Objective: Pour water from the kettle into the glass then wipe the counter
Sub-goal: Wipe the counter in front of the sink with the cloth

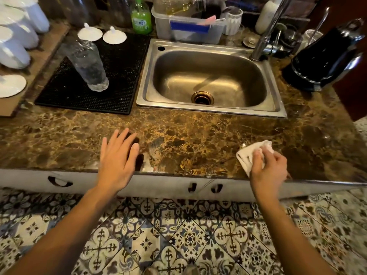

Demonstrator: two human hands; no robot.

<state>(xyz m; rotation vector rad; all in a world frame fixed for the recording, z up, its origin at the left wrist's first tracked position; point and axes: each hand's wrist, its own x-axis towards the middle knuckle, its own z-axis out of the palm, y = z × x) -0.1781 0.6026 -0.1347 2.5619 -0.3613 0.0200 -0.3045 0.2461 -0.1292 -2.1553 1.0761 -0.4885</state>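
Observation:
A tall clear glass (89, 66) with water in it stands on a black rubber mat (119, 76), left of the sink. The black kettle (325, 58) sits on its base at the far right of the brown marble counter (198, 135). My right hand (268, 169) grips a crumpled white cloth (250, 153) pressed on the counter near the front edge, right of centre. Flat on the counter's front edge, left of centre, lies my left hand (119, 157), fingers spread and holding nothing.
A steel sink (210, 80) with a tap (266, 36) fills the counter's middle. Behind it are a plastic tub (188, 30), a green bottle (141, 18) and a white bottle (266, 14). White jars (17, 36) and lids (114, 36) line the left side.

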